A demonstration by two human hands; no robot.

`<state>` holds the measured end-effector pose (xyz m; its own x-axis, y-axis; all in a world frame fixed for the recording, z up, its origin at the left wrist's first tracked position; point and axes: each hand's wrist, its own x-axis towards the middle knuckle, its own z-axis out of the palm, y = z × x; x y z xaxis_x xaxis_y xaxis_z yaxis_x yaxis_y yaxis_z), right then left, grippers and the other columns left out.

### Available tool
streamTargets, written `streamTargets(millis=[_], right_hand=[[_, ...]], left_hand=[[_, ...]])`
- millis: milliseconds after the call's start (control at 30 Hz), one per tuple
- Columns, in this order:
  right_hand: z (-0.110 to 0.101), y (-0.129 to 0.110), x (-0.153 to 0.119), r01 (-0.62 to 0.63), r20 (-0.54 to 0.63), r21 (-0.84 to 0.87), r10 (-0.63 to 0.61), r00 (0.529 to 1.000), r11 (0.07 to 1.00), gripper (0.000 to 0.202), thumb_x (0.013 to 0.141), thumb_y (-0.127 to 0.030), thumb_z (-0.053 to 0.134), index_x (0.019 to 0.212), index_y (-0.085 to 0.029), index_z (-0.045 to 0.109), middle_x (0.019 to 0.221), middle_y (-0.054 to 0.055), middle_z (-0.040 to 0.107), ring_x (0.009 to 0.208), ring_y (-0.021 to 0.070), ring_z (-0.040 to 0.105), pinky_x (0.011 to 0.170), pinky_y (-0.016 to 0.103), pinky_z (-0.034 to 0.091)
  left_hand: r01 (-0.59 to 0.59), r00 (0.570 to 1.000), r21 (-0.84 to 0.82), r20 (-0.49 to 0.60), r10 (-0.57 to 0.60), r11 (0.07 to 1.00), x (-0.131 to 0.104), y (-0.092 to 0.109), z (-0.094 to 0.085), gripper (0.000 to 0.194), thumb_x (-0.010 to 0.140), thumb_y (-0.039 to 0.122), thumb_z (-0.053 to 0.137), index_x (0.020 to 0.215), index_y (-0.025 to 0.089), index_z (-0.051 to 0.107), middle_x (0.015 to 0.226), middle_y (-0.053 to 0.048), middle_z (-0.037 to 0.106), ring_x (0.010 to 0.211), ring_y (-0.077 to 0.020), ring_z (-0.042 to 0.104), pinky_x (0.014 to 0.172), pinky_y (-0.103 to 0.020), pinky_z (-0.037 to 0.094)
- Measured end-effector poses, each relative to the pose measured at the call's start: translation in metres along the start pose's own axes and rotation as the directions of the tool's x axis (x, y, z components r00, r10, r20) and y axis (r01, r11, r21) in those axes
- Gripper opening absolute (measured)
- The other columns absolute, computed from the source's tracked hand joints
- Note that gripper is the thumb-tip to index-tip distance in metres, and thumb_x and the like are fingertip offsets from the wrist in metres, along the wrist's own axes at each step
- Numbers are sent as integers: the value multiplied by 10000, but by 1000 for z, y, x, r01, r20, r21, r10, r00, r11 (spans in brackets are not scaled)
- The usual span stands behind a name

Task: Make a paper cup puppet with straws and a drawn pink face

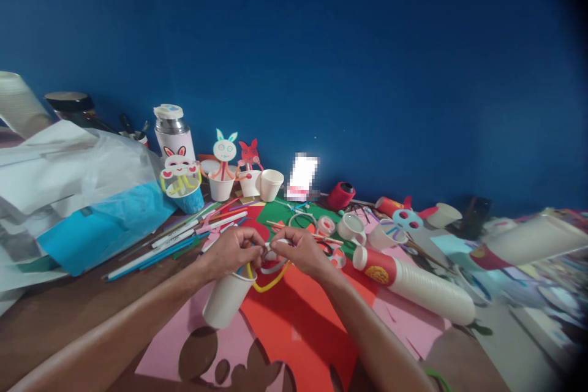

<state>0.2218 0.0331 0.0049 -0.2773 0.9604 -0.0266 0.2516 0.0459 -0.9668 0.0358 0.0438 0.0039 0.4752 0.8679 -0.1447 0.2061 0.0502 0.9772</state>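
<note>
My left hand (239,251) and my right hand (301,251) meet in the middle, thumbs and fingers closed in a pinch. Between the fingertips is a small white piece (267,247), mostly covered, so its kind cannot be told. A yellow pipe cleaner (270,288) curves below, its ends running up to the two hands. Just under my left hand, a white paper cup (225,301) stands slightly tilted in view, its rim close to the pipe cleaner. Red paper (303,324) and pink paper with cut-out holes (168,346) lie beneath.
Several paper cups with animal figures, such as a white rabbit face (225,150), stand along the blue wall. Pens (172,245) lie to the left beside plastic-wrapped paper (110,220). A stack of paper cups (427,291) lies to the right. A bright phone (303,174) stands behind.
</note>
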Motion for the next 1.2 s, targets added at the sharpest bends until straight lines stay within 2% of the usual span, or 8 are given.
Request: streamTargets(millis=[233,367,600,733,833,933,1067,1200], right_hand=[[2,1,0,-23,16,30,23,1000,999,176,736,-324,634,654,-169,610,610,-7,623,584,129,559,578,246,425],[1,3,1,-32,-3,30,32,999,999,178,742,-330,622,664,-171,607,601,-8,614,579,133,564,565,245,424],[-3,0,3,-11,-13,43,11,1000,999,196,721,-354,640,656,-173,602,587,-26,570,540,104,484,525,221,369],[-5,-1,3,37,-35,77,-35,999,996,176,722,-350,638,692,-177,619,649,-8,605,595,119,519,568,231,400],[-4,-3,1,71,-47,27,-70,996,997,153,735,-326,616,713,-175,632,654,-6,600,594,117,506,573,233,388],[-3,-7,-2,82,-46,-69,-86,995,994,129,749,-296,602,719,-177,643,620,-15,580,560,109,465,536,224,351],[-1,-12,-6,125,-22,-102,-128,992,987,112,780,-271,604,737,-180,653,665,-8,622,616,123,520,569,224,381],[-1,-15,-9,185,-14,-133,-188,982,974,103,794,-248,623,742,-176,674,696,3,650,662,135,564,607,231,400]], left_hand=[[-55,992,277,-95,84,959,-5,-1,5,64,720,215,552,699,175,597,544,3,668,488,-141,591,435,-193,355],[-74,991,361,-80,110,930,-7,0,5,64,700,205,566,676,169,613,504,25,619,441,-110,505,410,-189,292],[-7,995,143,-97,20,990,-6,10,2,82,692,220,540,721,168,596,541,1,660,470,-130,549,435,-195,341],[54,998,6,27,-54,999,-6,12,-1,103,691,259,563,720,166,599,514,-8,654,467,-135,556,453,-204,359],[85,990,-2,110,-84,996,-6,12,-1,140,714,294,585,677,161,608,478,-7,635,402,-106,478,431,-207,310],[100,989,-12,114,-98,995,-5,12,-2,184,730,307,596,623,157,608,478,-17,636,420,-106,474,451,-217,316],[115,986,-78,130,-105,990,-4,10,-4,245,731,352,616,587,156,594,481,-31,640,456,-117,499,499,-229,352],[171,980,-112,123,-157,979,-3,9,-5,287,705,412,636,583,156,585,463,-26,629,395,-106,458,430,-222,304]])
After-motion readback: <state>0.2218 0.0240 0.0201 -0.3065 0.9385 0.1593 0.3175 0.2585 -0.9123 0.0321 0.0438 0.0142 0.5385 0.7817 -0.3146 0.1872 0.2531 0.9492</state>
